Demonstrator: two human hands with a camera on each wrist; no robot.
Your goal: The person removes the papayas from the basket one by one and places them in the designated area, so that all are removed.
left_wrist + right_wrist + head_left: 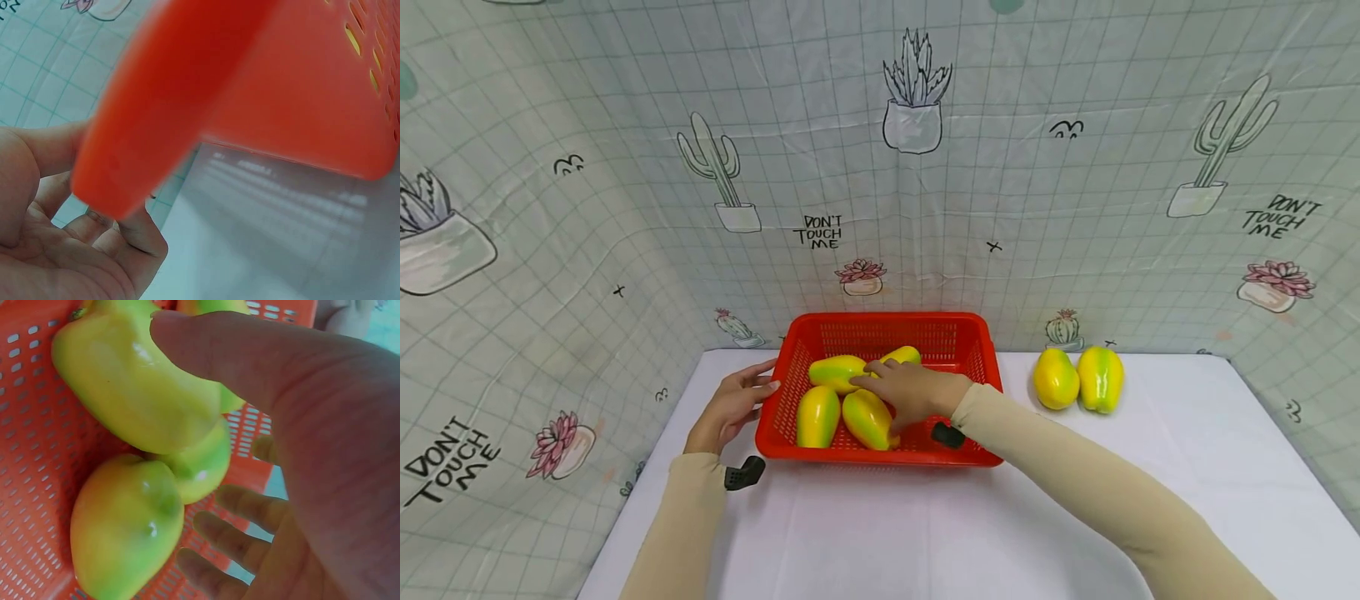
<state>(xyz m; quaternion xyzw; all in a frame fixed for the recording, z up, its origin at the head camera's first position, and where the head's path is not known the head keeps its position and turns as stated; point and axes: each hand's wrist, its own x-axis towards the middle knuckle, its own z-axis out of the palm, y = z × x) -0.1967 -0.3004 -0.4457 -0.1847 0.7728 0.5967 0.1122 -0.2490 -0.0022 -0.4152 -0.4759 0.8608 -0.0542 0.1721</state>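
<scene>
My left hand (733,406) is at the left side of a red plastic basket (880,457). In the left wrist view its fingers curl beneath the basket's rim (156,112), with the thumb partly hidden behind it. Several yellow-green papayas lie in the basket. Over them reaches my right hand (913,392), fingers spread and loosely bent. Its thumb lies over the front middle papaya (867,419); in the right wrist view the fingertips show apart from the fruit. Left of that lies another papaya (817,417), with one behind (835,372). A further papaya (904,354) is partly covered by the hand.
Two papayas stand side by side on the white table to the right of the basket, a left one (1056,379) and a right one (1101,379). A grid-patterned cloth (970,200) with cactus drawings hangs behind the table and along its sides.
</scene>
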